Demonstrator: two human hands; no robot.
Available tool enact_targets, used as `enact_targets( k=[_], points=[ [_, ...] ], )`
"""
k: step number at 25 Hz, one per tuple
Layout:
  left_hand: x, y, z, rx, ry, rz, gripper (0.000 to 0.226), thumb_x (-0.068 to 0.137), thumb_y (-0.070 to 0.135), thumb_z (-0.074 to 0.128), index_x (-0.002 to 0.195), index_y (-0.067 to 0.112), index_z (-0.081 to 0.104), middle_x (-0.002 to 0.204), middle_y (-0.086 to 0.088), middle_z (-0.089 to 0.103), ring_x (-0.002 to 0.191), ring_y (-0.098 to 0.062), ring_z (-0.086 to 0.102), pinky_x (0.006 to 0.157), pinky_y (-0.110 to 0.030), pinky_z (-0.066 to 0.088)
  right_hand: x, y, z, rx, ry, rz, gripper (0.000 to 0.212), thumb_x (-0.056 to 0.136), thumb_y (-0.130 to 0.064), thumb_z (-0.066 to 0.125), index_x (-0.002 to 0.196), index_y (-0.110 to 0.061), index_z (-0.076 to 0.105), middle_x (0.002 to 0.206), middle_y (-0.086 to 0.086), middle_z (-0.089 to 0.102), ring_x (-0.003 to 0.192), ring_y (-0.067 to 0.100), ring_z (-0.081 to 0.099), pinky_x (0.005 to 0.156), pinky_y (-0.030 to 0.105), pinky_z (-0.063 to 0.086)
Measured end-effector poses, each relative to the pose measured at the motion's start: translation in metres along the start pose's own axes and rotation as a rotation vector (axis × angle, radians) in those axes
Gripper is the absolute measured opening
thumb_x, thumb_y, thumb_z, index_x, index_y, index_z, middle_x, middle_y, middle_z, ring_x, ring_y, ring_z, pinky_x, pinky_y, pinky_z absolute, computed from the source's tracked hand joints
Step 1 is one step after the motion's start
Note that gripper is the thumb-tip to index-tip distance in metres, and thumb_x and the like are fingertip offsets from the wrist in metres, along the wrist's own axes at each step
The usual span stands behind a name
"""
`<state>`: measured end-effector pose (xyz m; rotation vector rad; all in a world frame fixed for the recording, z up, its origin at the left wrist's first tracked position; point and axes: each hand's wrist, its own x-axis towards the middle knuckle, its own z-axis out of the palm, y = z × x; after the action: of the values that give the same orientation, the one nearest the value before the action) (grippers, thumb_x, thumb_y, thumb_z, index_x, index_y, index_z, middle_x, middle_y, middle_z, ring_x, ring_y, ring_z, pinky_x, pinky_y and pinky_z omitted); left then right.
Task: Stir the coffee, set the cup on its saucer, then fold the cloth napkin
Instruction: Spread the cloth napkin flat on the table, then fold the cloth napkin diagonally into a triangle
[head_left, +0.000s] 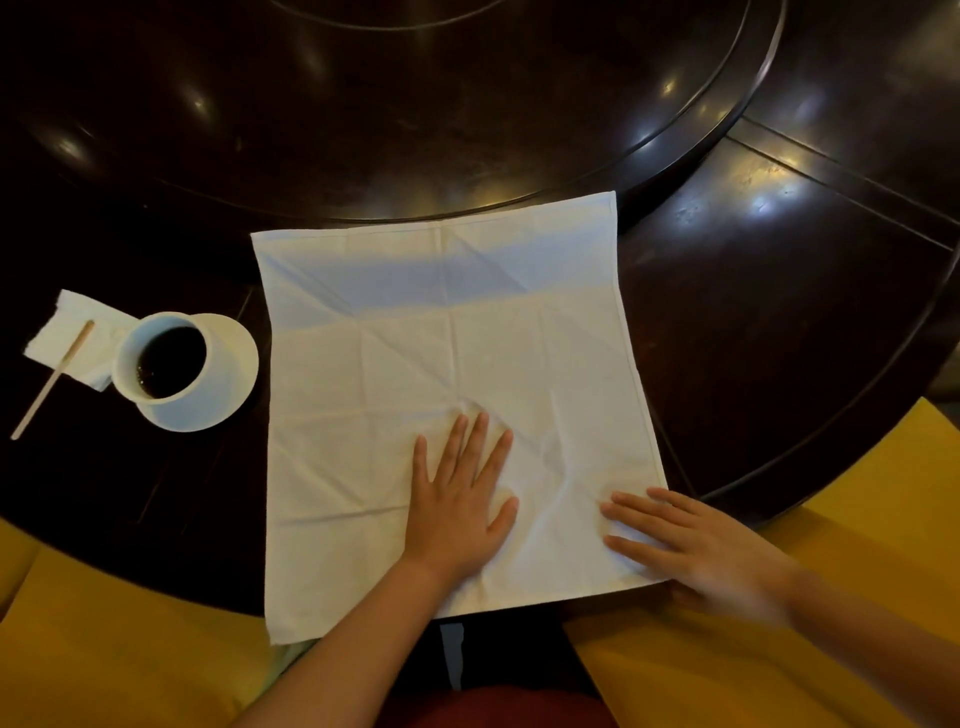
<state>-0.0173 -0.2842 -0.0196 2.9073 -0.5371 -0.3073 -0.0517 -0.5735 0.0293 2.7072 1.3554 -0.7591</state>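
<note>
— Now, what are your hands doing?
— Your left hand lies flat, fingers spread, pressing the cloth napkin near its close edge; your right hand, blurred, rests open on the near right corner, pinching nothing.
— And the cloth?
— It's spread square on the dark glossy counter, creased white cotton running away from you. The right hand is nearest that corner. The cup sits on its saucer, well left

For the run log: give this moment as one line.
cup: on saucer | stirrer: on paper napkin | cloth napkin: unfolded | left hand, right hand: flat on it
</note>
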Motion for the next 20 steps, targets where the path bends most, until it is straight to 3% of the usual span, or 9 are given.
enact_targets(
  k=[3,5,8,10,12,14,16,18,20],
  points=[
    [-0.001,-0.001,-0.002,-0.011,-0.037,0.002,0.068,0.082,0.051,0.037,0.145,0.024,0.029,0.155,-0.006,0.022,0.142,-0.024,0.016,0.107,-0.061,0.013,0.002,0.003,-0.011,0.041,0.094,-0.048,0.061,0.061,-0.031,0.082,0.117,-0.025,0.060,0.133,0.003,0.055,0.126,0.022,0.048,0.099,0.032,0.038],
    [-0.001,0.000,-0.004,-0.028,-0.055,-0.003,0.068,0.083,0.052,0.036,0.145,0.024,0.029,0.155,-0.006,0.022,0.142,-0.024,0.016,0.107,-0.060,0.012,0.011,0.006,-0.023,0.098,0.190,-0.034,0.032,0.066,-0.021,0.081,0.096,-0.021,0.069,0.109,-0.001,0.069,0.105,0.018,0.063,0.087,0.028,0.052],
    [0.000,0.000,-0.009,-0.153,-0.055,-0.033,0.064,0.091,0.058,0.022,0.145,0.026,0.028,0.155,-0.001,0.018,0.143,-0.018,0.010,0.109,-0.056,0.005,0.036,0.010,-0.052,0.229,0.292,0.050,0.011,0.075,-0.015,0.072,0.085,-0.019,0.068,0.080,-0.005,0.068,0.073,0.014,0.065,0.059,0.029,0.056],
    [-0.001,0.006,-0.025,-0.429,-0.023,-0.067,0.070,0.088,0.067,0.016,0.145,0.028,0.027,0.152,0.010,0.018,0.141,-0.007,0.009,0.113,-0.044,0.008,0.059,0.011,-0.075,0.286,0.364,0.105,0.007,0.079,-0.017,0.066,0.086,-0.019,0.067,0.076,-0.005,0.067,0.067,0.014,0.063,0.051,0.031,0.054],
    [-0.004,0.014,-0.048,-0.772,-0.054,-0.181,0.065,0.083,0.063,0.038,0.139,0.032,0.038,0.138,0.020,0.041,0.126,0.004,0.035,0.105,-0.023,0.029,0.083,0.011,-0.099,0.343,0.413,0.144,0.010,0.081,-0.017,0.066,0.090,-0.019,0.065,0.079,-0.003,0.069,0.069,0.015,0.064,0.054,0.032,0.055],
    [-0.004,0.017,-0.067,-0.937,0.030,-0.316,0.037,0.083,0.043,0.060,0.117,0.029,0.058,0.101,0.022,0.062,0.092,0.007,0.056,0.078,-0.010,0.043,0.106,0.011,-0.120,0.444,0.443,0.175,0.015,0.082,-0.018,0.067,0.098,-0.018,0.064,0.088,-0.001,0.070,0.077,0.016,0.064,0.064,0.033,0.055],
    [0.001,0.013,-0.076,-0.972,0.176,-0.431,0.008,0.086,0.021,0.063,0.089,0.015,0.066,0.076,0.008,0.066,0.074,-0.005,0.059,0.062,-0.014,0.043,0.128,0.012,-0.137,0.589,0.486,0.195,0.018,0.084,-0.018,0.066,0.102,-0.015,0.063,0.095,-0.002,0.068,0.084,0.015,0.062,0.072,0.029,0.052],
    [0.006,0.001,-0.081,-0.996,0.284,-0.502,0.011,0.087,0.014,0.061,0.076,0.011,0.065,0.070,0.001,0.066,0.071,-0.012,0.059,0.059,-0.018,0.043,0.147,0.018,-0.148,0.727,0.497,0.229,0.019,0.085,-0.017,0.065,0.103,-0.012,0.063,0.097,-0.004,0.064,0.087,0.011,0.058,0.077,0.019,0.047],
    [0.010,-0.019,-0.088,-1.016,0.364,-0.555,0.012,0.087,0.012,0.062,0.077,0.019,0.065,0.072,0.009,0.066,0.071,-0.006,0.060,0.060,-0.012,0.044,0.162,0.027,-0.155,0.759,0.480,0.264,0.016,0.086,-0.014,0.063,0.101,-0.011,0.064,0.095,-0.003,0.063,0.088,0.012,0.057,0.076,0.009,0.041]
  ],
)
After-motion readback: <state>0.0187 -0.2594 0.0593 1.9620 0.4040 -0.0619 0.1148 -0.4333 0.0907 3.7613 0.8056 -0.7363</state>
